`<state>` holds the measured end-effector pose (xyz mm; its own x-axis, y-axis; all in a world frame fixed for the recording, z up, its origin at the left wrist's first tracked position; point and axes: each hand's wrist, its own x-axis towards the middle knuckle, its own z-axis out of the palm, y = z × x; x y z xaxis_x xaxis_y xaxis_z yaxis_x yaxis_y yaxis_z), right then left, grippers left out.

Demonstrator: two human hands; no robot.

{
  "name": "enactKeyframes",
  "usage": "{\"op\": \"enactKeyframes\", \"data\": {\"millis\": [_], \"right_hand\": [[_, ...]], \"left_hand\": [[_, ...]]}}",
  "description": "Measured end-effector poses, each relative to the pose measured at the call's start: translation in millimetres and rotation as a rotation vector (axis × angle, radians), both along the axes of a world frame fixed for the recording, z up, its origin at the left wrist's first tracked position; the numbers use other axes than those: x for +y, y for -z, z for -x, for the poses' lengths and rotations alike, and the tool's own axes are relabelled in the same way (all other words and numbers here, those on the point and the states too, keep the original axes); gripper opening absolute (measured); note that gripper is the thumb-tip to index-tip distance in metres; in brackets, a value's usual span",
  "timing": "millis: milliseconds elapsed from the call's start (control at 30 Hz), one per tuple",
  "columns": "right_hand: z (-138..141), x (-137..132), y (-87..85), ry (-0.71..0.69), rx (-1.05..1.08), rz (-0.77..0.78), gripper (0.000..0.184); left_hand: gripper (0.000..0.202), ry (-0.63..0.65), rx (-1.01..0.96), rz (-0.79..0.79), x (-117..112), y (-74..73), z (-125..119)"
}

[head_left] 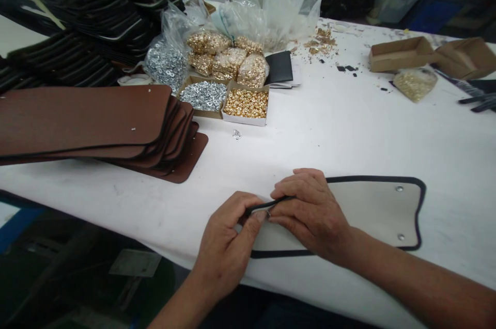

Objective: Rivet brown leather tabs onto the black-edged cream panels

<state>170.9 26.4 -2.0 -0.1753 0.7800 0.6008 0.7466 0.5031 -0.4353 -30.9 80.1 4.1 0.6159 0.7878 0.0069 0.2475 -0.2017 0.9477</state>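
A pale grey panel [372, 210] with a black bound edge lies in front of me, its left end bent up between my hands. Two small silver metal fittings [399, 189] sit at its right corners. My left hand [228, 246] grips the raised edge, thumb on the pale face and fingers behind. My right hand [310, 210] has its fingers closed round the same edge, just to the right. A tiny metal piece [268, 213] shows between the left thumb and the right fingertips; which hand holds it is unclear.
Brown panels [85, 117] are stacked at left. Behind are a box of silver washers [203, 95], a box of gold-coloured ones [247, 103] and bags of fittings [228, 60]. Loose silver pieces [236, 135] lie on the white table [349, 132]. Cardboard boxes [403, 55] stand back right.
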Motion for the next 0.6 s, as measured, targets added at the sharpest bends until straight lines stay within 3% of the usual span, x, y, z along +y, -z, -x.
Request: {"op": "enactKeyframes", "data": {"millis": [600], "right_hand": [[7.9, 2.6, 4.5, 0.045, 0.017, 0.037, 0.006]], "left_hand": [[0.019, -0.023, -0.045, 0.133, 3.1, 1.7, -0.4]]}}
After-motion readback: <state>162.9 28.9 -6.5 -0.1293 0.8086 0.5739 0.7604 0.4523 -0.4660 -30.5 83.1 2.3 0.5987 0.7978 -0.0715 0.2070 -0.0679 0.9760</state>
